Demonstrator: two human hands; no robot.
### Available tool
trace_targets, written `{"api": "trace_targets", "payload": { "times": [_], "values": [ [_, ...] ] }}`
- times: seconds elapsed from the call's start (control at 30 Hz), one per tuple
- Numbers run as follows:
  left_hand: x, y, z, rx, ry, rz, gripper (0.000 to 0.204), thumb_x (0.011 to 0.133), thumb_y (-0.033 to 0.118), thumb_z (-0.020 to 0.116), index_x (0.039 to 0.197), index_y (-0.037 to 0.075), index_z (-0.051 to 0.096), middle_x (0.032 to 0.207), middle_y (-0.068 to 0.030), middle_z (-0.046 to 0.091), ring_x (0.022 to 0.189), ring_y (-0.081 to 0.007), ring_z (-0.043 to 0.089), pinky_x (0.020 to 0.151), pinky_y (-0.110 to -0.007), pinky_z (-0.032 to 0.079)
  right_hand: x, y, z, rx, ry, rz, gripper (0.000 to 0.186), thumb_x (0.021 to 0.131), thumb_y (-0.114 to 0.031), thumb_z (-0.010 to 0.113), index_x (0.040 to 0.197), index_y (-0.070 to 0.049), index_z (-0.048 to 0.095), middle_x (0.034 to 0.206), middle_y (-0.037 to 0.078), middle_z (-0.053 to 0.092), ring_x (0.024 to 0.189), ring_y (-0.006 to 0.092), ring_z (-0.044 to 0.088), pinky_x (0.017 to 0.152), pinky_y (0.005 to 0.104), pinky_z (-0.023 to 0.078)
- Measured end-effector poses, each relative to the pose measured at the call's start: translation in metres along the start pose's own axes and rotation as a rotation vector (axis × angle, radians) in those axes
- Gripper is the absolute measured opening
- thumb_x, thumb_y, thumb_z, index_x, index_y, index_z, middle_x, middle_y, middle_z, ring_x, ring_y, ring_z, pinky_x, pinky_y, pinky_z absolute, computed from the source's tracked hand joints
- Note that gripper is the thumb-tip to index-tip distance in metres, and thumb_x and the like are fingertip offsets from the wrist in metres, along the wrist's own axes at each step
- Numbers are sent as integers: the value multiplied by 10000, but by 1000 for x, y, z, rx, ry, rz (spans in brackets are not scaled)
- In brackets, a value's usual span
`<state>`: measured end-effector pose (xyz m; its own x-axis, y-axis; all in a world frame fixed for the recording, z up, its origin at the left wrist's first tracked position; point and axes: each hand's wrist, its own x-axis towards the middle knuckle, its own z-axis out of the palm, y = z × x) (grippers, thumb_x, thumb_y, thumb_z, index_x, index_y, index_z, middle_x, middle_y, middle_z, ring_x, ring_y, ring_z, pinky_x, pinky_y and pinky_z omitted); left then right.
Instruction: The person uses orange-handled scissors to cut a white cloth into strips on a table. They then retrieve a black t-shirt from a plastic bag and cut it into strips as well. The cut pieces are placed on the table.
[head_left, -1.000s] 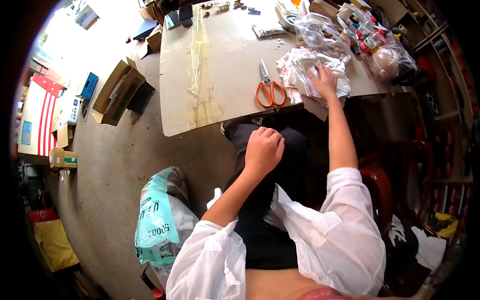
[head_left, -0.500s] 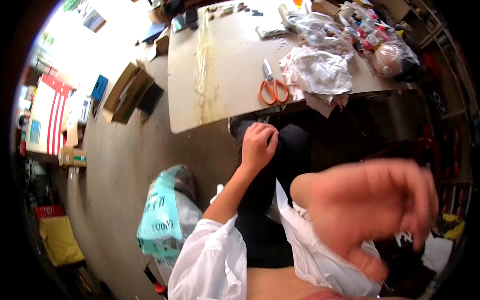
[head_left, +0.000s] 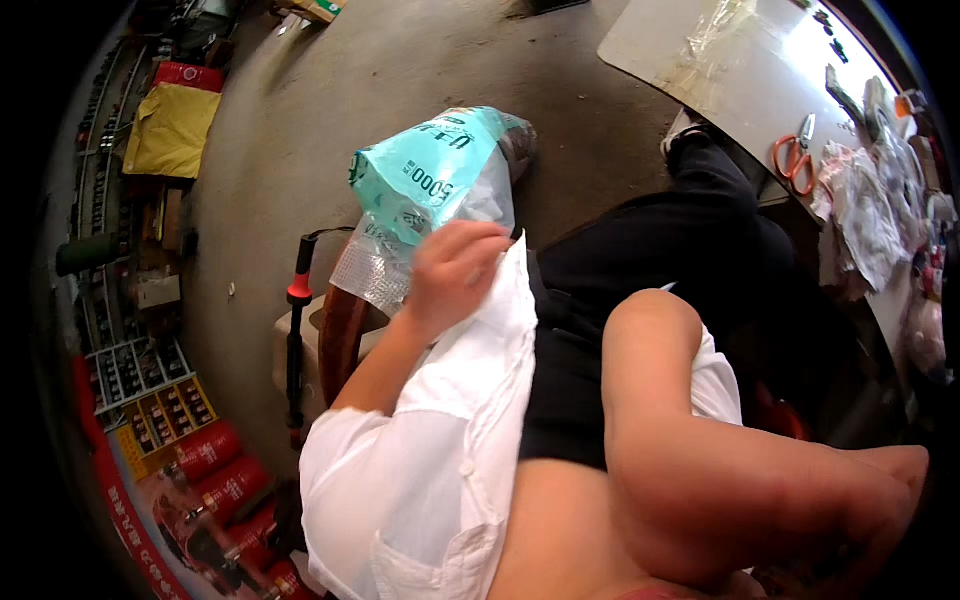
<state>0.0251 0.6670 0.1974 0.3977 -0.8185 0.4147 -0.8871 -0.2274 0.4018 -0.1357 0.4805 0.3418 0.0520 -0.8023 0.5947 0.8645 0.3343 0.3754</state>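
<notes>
Now the left hand (head_left: 455, 275), fingers curled, was by the teal bag (head_left: 430, 170), left of the black trousers (head_left: 650, 240); grip impossible to tell; the right hand (head_left: 800, 500) loomed close, its hold unclear too

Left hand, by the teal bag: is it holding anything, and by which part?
That can't be told: the left hand overlaps the teal bag in view, but no clear grip shows.

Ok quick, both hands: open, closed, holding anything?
Left hand: loosely curled by the teal plastic bag; holding unclear.
Right hand: lower right; open or closed, can't tell.
</notes>
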Motion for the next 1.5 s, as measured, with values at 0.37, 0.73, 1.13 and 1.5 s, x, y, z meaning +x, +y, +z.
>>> {"api": "trace_targets", "payload": {
  "times": [0.37,0.73,1.13,1.5],
  "values": [
    [-41,-111,-41,217,-506,-274,146,810,94,593,904,0,654,981,-165,638,947,-342,583,857,-415,459,-26,16,29,-60,-110,-37,87,768,99,582,774,13,566,842,122,539,824,249,553,816,343,492],
    [-24,-242,22,470,-1082,-371,367,836,300,549,1058,28,653,1147,-170,618,1021,-337,596,874,-408,465,-28,8,60,-384,-80,-35,80,811,94,529,805,29,576,848,120,549,865,249,545,829,339,484],
    [4,-207,70,468,-1081,-372,452,898,368,471,1271,119,530,1361,-124,459,1233,-242,445,1046,-382,306,-71,68,-33,-767,-200,-57,247,795,-310,663,884,-94,585,987,51,531,997,219,461,829,312,395],
    [-4,-182,84,383,-931,-347,425,898,356,466,1241,116,542,1302,-132,490,1178,-259,475,1000,-393,335,-206,81,-230,-1963,-1258,1263,370,767,-307,684,936,21,659,1327,247,433,1237,389,407,1004,433,359]
  ]
}}
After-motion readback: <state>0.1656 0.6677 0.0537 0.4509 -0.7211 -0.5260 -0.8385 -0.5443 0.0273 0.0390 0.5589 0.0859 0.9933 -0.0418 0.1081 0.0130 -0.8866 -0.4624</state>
